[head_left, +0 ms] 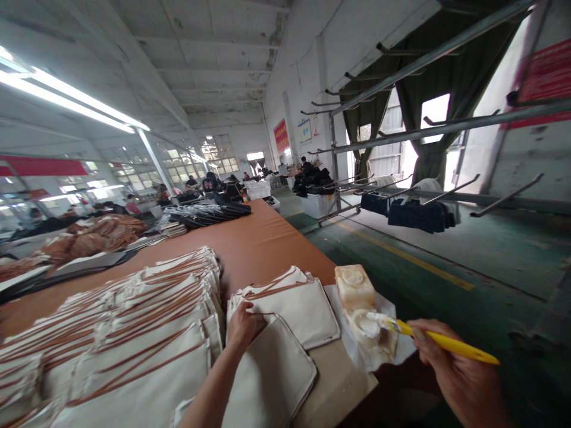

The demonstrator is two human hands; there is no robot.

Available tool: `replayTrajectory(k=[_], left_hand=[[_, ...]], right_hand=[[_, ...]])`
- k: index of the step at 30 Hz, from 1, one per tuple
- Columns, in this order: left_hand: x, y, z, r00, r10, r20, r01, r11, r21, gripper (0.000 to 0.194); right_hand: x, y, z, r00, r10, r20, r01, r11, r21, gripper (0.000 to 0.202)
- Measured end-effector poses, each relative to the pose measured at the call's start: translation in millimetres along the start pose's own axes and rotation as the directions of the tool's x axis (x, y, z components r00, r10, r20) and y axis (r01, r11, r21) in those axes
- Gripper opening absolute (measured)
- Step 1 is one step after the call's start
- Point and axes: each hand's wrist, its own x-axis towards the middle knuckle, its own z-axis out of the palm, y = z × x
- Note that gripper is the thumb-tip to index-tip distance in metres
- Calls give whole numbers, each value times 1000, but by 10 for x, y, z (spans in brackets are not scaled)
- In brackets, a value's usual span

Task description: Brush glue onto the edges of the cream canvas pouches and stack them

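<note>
My right hand (450, 362) is closed round the yellow handle of a brush (439, 340). The white-coated bristles are at the opening of a stained plastic container (354, 288), which rests on a white sheet (404, 345) at the table's right edge. My left hand (244, 327) pinches the top edge of a cream fabric piece (272, 374) with brown trim. Just behind it lies a small stack of similar cream pieces (307, 312). Part of the held piece lies over brown board (339, 374).
Long overlapping rows of cream pieces (147, 333) cover the left of the brown table (267, 235). Dark pieces (207, 215) lie at its far end. A metal rack (401, 134) with prongs stands to the right. Several people sit in the background.
</note>
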Motion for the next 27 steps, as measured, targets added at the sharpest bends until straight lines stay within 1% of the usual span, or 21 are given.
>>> replayTrajectory(k=[2,4,6,8,11,13,16,19,23,25,27], left_hand=[[-79,-84,-76,997,44,58,-47,998,48,29],[-165,-122,-127,981,111,161,-123,990,66,29],[-232,-123,-158,951,168,258,-191,980,64,24],[-269,-108,-182,921,212,327,-242,969,54,18],[-282,-90,-228,885,233,402,-268,963,31,19],[-294,-90,-273,870,231,435,-260,966,7,22],[-362,-103,-344,872,225,434,-237,971,-28,30],[-491,-123,-372,873,162,461,-171,985,-22,35],[-684,-158,-349,827,15,562,-55,997,54,26],[-753,-177,-354,812,-23,583,-40,995,96,21],[-790,-191,-387,817,-23,576,-62,990,128,16]], right_hand=[[-18,29,11,1000,20,-6,-20,1000,-6,27],[-35,60,23,1000,17,9,-17,1000,-1,28],[-42,70,30,1000,13,19,-14,1000,7,28],[-39,52,29,1000,13,23,-13,1000,21,27],[-23,6,15,1000,13,24,-13,1000,24,27],[-13,-12,2,1000,8,29,-9,1000,27,27],[-11,-17,-8,1000,22,15,-23,999,38,27],[-17,-24,-4,1000,29,11,-29,999,30,28],[-14,-53,11,999,24,25,-24,1000,20,29],[-6,-68,16,999,23,29,-24,999,23,30],[4,-80,16,999,25,24,-26,999,28,29]])
